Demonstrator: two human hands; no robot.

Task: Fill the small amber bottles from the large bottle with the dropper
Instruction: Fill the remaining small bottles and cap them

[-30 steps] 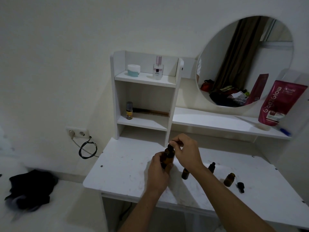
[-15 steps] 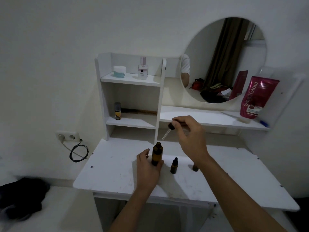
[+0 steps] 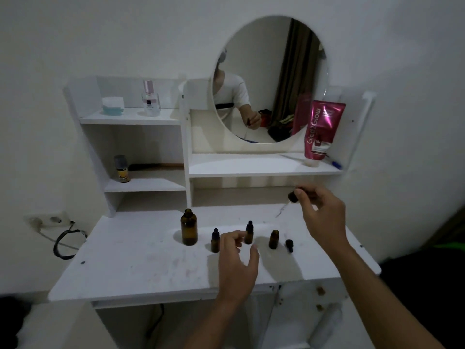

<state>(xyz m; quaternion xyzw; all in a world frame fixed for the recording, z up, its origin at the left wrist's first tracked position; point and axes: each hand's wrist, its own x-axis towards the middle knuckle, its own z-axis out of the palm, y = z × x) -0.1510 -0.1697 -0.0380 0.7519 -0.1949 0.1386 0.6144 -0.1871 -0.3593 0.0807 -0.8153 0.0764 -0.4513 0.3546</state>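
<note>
Dropper (image 3: 289,201): light, fragile glass stem; right hand (image 3: 323,217) pinches bulb; left hand (image 3: 237,263) loose, empty, near small bottles (image 3: 273,239)

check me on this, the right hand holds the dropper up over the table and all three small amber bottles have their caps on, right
Not quite. The head view shows the right hand holding the dropper up over the table, but only two small bottles are capped. The rightmost small bottle is open, and its black cap lies beside it.
</note>
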